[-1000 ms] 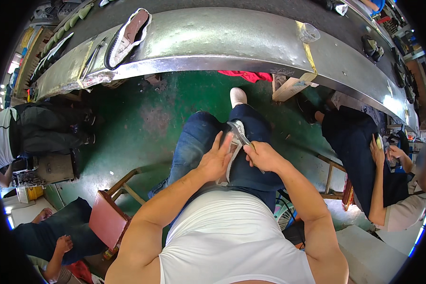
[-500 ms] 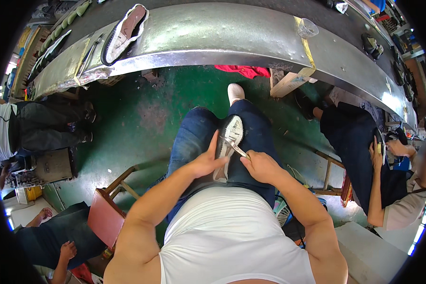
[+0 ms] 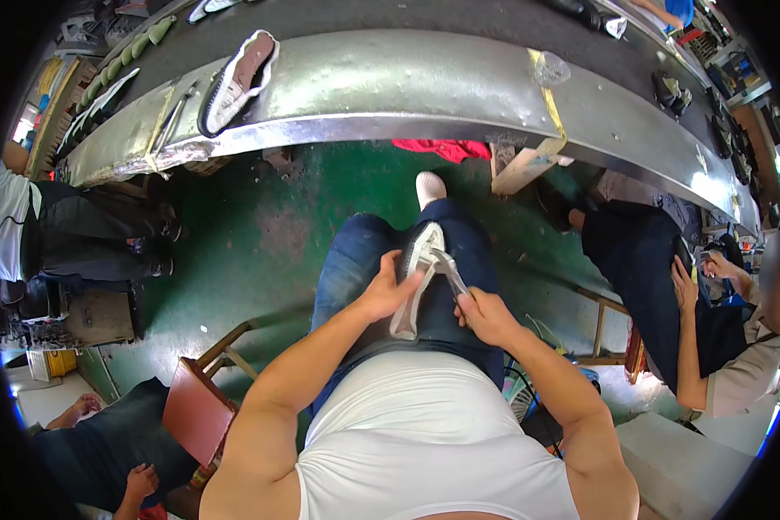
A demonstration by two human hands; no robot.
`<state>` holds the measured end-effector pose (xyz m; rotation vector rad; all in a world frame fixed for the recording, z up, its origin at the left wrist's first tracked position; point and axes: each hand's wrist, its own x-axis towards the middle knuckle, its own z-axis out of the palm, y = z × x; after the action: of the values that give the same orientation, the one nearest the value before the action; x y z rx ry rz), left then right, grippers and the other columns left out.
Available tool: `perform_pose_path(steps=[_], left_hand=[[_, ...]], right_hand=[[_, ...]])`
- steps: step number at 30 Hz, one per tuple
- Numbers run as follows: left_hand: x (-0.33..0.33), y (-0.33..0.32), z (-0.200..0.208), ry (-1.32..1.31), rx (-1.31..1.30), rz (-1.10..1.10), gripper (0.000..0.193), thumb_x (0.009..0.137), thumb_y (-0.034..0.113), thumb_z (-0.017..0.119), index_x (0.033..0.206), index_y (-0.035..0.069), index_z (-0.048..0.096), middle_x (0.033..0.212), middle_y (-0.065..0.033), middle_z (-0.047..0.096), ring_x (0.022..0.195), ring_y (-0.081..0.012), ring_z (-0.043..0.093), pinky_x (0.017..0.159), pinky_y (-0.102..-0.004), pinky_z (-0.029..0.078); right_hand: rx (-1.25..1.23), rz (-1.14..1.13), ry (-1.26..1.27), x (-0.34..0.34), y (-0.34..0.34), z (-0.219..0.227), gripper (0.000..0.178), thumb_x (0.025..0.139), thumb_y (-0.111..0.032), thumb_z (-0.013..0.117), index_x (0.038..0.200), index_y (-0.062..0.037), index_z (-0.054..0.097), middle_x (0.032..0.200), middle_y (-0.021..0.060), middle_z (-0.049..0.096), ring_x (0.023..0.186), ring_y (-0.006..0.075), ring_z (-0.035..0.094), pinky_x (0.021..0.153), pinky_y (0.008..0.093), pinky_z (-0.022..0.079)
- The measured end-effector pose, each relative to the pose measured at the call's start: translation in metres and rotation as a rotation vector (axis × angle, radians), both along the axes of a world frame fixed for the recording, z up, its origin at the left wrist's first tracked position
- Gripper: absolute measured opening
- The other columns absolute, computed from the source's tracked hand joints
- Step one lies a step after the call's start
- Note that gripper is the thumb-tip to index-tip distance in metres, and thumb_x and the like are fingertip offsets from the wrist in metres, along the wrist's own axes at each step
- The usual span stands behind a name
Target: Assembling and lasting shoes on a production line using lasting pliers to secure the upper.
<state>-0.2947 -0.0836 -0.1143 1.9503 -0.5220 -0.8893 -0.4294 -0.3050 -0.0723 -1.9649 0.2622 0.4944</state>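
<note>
Left hand: the left hand (image 3: 388, 293) is closing around the side of a grey and white shoe (image 3: 414, 279), fingers curled on its upper part.
Right hand: the right hand (image 3: 485, 316) is gripping tightly the handles of metal pliers (image 3: 446, 269).
Pliers: the tip is touching the edge of the shoe near its upper end.
Shoe: it is lying on the person's lap, over the blue jeans (image 3: 355, 260), sole side turned up and toe pointing away from the body.
Desk: a long curved metal desk (image 3: 390, 95) is standing in front of the knees; another shoe (image 3: 237, 80) is lying on it, sole up.
Floor: the green floor (image 3: 243, 234) is showing under the legs.
Neighbours: other seated people are working at the left and at the right.
</note>
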Motion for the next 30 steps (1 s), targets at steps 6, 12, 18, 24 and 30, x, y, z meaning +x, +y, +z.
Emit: perform_pose_path(steps=[6, 12, 18, 24, 30], left_hand=[[0.034, -0.014, 0.039, 0.658, -0.581, 0.368, 0.056, 0.102, 0.041, 0.056, 0.141, 0.001, 0.049, 0.122, -0.0111, 0.065, 0.107, -0.0187, 0.064, 0.091, -0.0350, 0.053], [0.095, -0.011, 0.167, 0.815, -1.139, 0.227, 0.078, 0.098, 0.066, 0.042, 0.144, 0.003, 0.046, 0.138, -0.0186, 0.057, 0.124, -0.0329, 0.058, 0.107, -0.0470, 0.045], [0.134, -0.013, 0.089, 1.033, -0.980, 0.258, 0.090, 0.090, 0.081, 0.027, 0.135, 0.009, 0.056, 0.120, -0.0221, 0.066, 0.105, -0.0412, 0.066, 0.088, -0.0540, 0.056], [0.122, -0.012, 0.089, 0.937, -0.895, 0.355, 0.090, 0.092, 0.079, 0.025, 0.134, 0.005, 0.055, 0.117, -0.0227, 0.066, 0.100, -0.0407, 0.068, 0.089, -0.0508, 0.056], [0.127, -0.021, 0.142, 1.049, -0.941, 0.386, 0.083, 0.096, 0.074, 0.024, 0.137, 0.007, 0.052, 0.120, -0.0233, 0.065, 0.103, -0.0416, 0.067, 0.089, -0.0523, 0.055]], right_hand=[[0.416, -0.392, 0.119, -0.028, -0.016, -0.037, 0.044, 0.108, -0.041, 0.040, 0.105, -0.0008, 0.059, 0.084, 0.0070, 0.067, 0.069, 0.0150, 0.065, 0.060, 0.0300, 0.051], [0.226, -0.255, 0.102, -0.020, -0.011, -0.009, 0.043, 0.107, -0.039, 0.042, 0.104, -0.0011, 0.061, 0.084, 0.0073, 0.068, 0.071, 0.0142, 0.065, 0.060, 0.0297, 0.051], [-0.529, 0.199, -0.074, -0.017, -0.009, 0.031, 0.040, 0.096, -0.043, 0.059, 0.099, -0.0030, 0.064, 0.092, 0.0193, 0.070, 0.078, 0.0361, 0.069, 0.070, 0.0433, 0.055], [-0.680, 0.075, -0.367, 0.025, -0.041, 0.084, 0.038, 0.088, -0.040, 0.068, 0.104, -0.0059, 0.065, 0.090, 0.0161, 0.068, 0.085, 0.0378, 0.067, 0.072, 0.0464, 0.053], [-0.882, -0.025, -0.805, 0.138, -0.086, 0.127, 0.039, 0.087, -0.037, 0.071, 0.110, -0.0059, 0.062, 0.100, 0.0148, 0.066, 0.092, 0.0348, 0.065, 0.074, 0.0461, 0.053]])
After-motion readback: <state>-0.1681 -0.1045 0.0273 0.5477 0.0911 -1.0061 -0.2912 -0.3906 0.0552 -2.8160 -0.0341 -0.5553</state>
